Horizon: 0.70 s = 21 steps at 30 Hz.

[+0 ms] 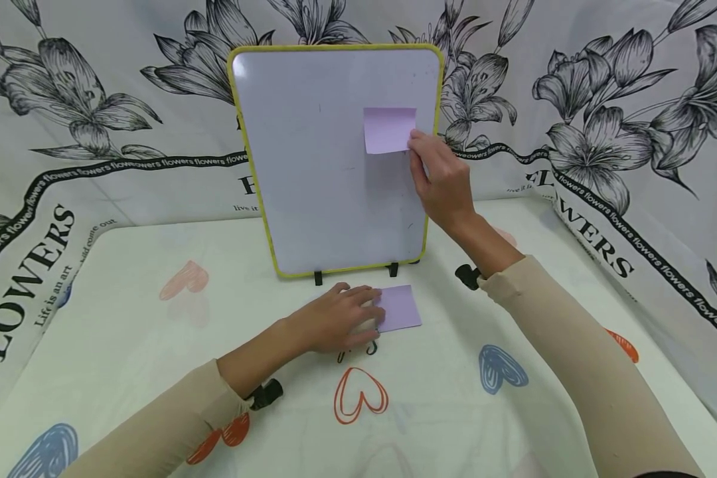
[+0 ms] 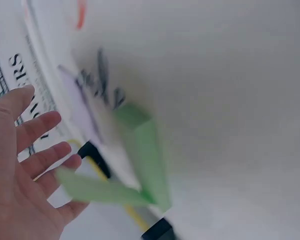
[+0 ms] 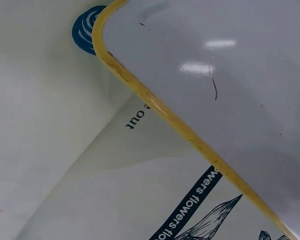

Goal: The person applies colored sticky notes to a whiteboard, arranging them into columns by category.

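A whiteboard [image 1: 311, 199] with a yellow frame stands upright on the table. On its upper right side is a pinkish-purple sticky note [image 1: 390, 129]; my right hand [image 1: 445, 176] pinches the note's lower right corner between thumb and fingers. My left hand [image 1: 340, 318] reaches low over the table, palm down, its fingertips at the edge of another purple sticky note [image 1: 401, 309]. In the left wrist view its fingers [image 2: 42, 125] are loosely spread, and a blurred, bent green paper [image 2: 147, 160] overlaps the lower fingers. The right wrist view shows the board [image 3: 230, 100] but not the hand.
Small black feet [image 1: 318, 277] support the board's lower edge. A white cloth [image 1: 430, 411] printed with hearts covers the table. Behind the board hangs a flower-printed sheet [image 1: 185, 133] with black lettering bands. A black strap piece [image 1: 267, 394] sits at the left wrist.
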### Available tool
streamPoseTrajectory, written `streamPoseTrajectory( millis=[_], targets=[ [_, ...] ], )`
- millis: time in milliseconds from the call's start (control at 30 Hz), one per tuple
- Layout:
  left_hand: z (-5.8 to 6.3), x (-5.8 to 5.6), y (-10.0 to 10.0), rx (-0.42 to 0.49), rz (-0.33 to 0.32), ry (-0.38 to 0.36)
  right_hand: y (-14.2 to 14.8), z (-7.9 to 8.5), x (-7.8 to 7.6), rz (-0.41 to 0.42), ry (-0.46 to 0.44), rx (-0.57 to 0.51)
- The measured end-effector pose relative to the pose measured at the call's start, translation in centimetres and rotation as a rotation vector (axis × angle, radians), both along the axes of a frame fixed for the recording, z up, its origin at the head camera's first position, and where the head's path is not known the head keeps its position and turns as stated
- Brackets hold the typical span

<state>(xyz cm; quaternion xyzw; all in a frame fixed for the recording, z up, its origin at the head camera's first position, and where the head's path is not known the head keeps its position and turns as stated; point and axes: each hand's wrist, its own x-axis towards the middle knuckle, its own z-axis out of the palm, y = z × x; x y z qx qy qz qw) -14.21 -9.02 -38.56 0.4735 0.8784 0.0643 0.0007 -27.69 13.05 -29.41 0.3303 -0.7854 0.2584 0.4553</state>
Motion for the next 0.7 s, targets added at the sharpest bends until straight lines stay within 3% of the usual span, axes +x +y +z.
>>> streamPoseTrajectory(
  millis=[200,333,467,567,700],
  targets=[
    [3.9,-2.1,0.0,0.165,0.041,0.081,0.0,0.0,-0.1,-0.005,0.003,0.009],
    [7.2,-3.9,0.0,0.346,0.076,0.266,0.1,0.0,-0.1,-0.019,-0.003,0.023],
    [9.9,-5.7,0.0,0.480,0.166,0.447,0.2,0.0,-0.2,-0.021,-0.005,0.028],
    [11.4,-7.1,0.0,0.491,0.248,0.509,0.2,-0.1,-0.2,-0.017,-0.001,0.026],
    [12.7,-8.7,-0.2,0.385,0.315,0.581,0.1,0.0,-0.2,-0.015,0.006,0.032]
  ],
)
